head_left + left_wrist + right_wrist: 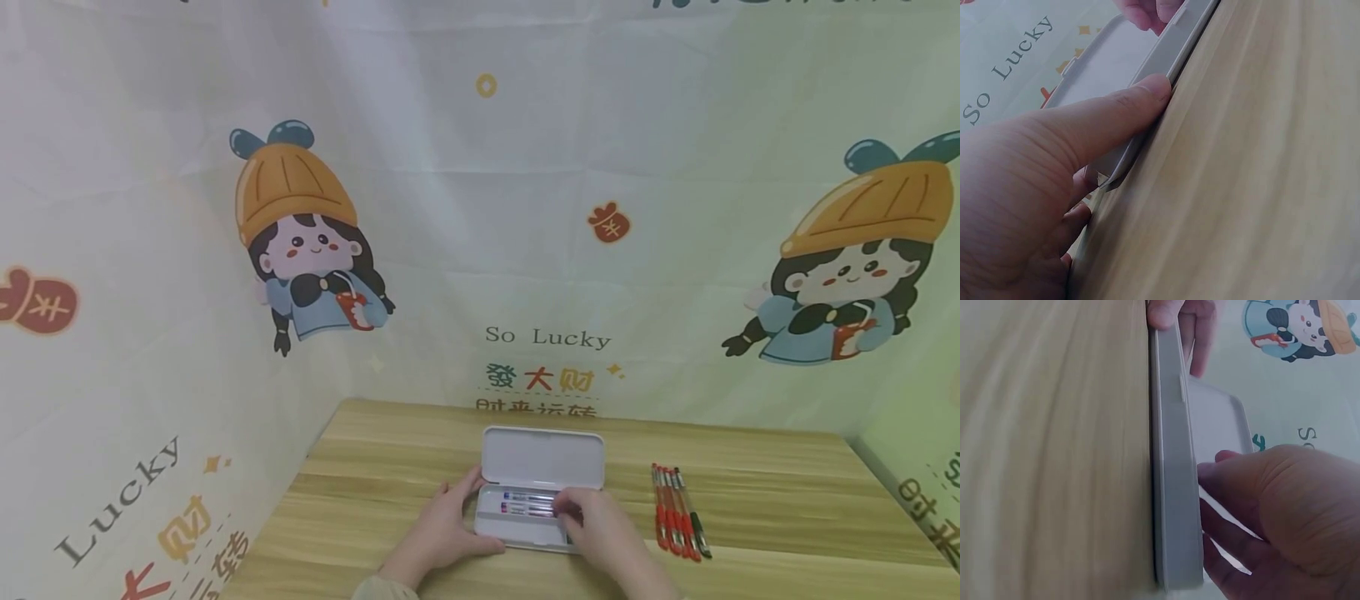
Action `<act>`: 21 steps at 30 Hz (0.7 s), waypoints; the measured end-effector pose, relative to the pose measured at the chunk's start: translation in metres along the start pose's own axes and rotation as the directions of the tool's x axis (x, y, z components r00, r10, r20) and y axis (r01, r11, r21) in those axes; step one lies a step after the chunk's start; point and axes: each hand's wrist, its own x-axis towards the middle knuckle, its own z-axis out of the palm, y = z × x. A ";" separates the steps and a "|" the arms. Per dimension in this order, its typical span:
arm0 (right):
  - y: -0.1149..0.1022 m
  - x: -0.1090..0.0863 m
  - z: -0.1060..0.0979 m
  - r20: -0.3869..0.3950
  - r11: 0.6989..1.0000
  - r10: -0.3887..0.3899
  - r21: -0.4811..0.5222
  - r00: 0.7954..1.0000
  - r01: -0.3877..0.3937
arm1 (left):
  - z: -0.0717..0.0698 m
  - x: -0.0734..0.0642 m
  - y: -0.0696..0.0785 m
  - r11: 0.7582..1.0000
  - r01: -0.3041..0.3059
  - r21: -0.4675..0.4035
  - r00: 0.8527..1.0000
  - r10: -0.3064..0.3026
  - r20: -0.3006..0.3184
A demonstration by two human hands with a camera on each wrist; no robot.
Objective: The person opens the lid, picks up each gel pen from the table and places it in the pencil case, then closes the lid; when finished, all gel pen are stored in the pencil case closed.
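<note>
A white pencil case (542, 457) lies on the table with its lid raised toward the back. My left hand (442, 529) grips its left end, thumb along the front wall and the other fingers round the left side and behind. Inside the case, several slim pens (525, 502) with blue or pink ends lie lengthwise in the rear part. My right hand (600, 525) reaches over the right end, thumb and curled fingers pinching at the pens' right ends. The case wall (1180, 487) hides those fingertips in the right wrist view.
To the right of the case, several red pens (671, 512) and a black pen (693, 512) lie side by side on the wooden table (375, 475). A printed cloth (420, 250) hangs behind the table and along its sides.
</note>
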 end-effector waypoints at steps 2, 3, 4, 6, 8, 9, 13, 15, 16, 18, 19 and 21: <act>0.000 0.000 -0.004 -0.007 0.998 0.044 0.035 0.999 -0.043 | 0.000 0.000 -0.001 1.000 -0.001 0.001 1.000 0.001 0.000; 0.001 -0.001 -0.006 -0.016 0.997 0.065 0.047 0.998 -0.064 | 0.000 0.000 -0.001 1.000 0.002 0.000 1.000 -0.002 0.000; 0.002 -0.001 -0.009 -0.026 0.995 0.085 0.057 0.996 -0.084 | 0.000 0.000 -0.001 1.000 0.008 0.000 1.000 -0.008 0.001; 0.005 -0.003 -0.016 -0.057 0.992 0.120 0.053 0.991 -0.118 | 0.000 0.000 -0.001 1.000 0.011 -0.001 1.000 -0.011 0.000; 0.012 -0.005 -0.023 -0.096 0.990 0.141 0.039 0.985 -0.137 | 0.000 -0.001 -0.001 1.000 0.009 0.001 1.000 -0.009 -0.003; 0.016 -0.006 -0.027 -0.116 0.989 0.150 0.032 0.982 -0.147 | 0.000 -0.001 -0.001 1.000 0.014 0.002 1.000 -0.014 -0.002; 0.034 -0.011 -0.040 -0.202 0.984 0.177 0.006 0.963 -0.180 | 0.001 -0.002 -0.002 1.000 0.000 0.008 1.000 0.000 -0.008; 0.041 -0.013 -0.046 -0.228 0.979 0.201 0.009 0.953 -0.204 | 0.001 -0.002 -0.002 1.000 -0.002 0.007 1.000 0.002 -0.008; 0.045 -0.014 -0.049 -0.236 0.976 0.212 0.012 0.948 -0.215 | 0.001 -0.002 -0.002 1.000 -0.002 0.007 1.000 0.002 -0.008; 0.051 -0.016 -0.055 -0.244 0.971 0.238 0.025 0.940 -0.239 | 0.001 -0.002 -0.001 1.000 0.002 0.003 1.000 -0.001 -0.006; 0.054 -0.018 -0.058 -0.242 0.967 0.253 0.026 0.937 -0.255 | 0.001 -0.002 -0.001 1.000 0.001 0.003 1.000 -0.001 -0.007; 0.061 -0.020 -0.064 -0.238 0.960 0.279 0.035 0.930 -0.279 | 0.001 -0.002 -0.001 1.000 0.002 0.001 1.000 -0.002 -0.007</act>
